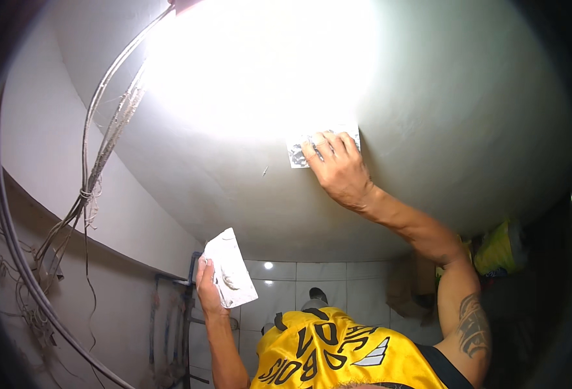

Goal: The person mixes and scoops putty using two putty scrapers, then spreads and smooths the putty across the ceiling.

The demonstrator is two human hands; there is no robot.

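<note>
My right hand [343, 170] is closed over a flat rectangular putty spreader [297, 157], its fingers bent across the smeared back. The spreader lies against the smooth pale wall [441, 129], just below a strong glare. Lower down on the left, my left hand [207, 285] grips the edge of a white plate [229, 256] with a lump of white putty [233, 280] on its face. This plate is tilted and held away from the wall. A small dark mark [264, 171] shows on the wall left of the spreader.
Bundled cables [95, 175] hang at the left, and a thick dark cable [13, 240] curves beside them. Pipes [185, 305] stand at the lower left. Pale tiles [364, 279] cover the floor. A yellow-green bag [499, 249] and brown items [409, 285] lie at the right.
</note>
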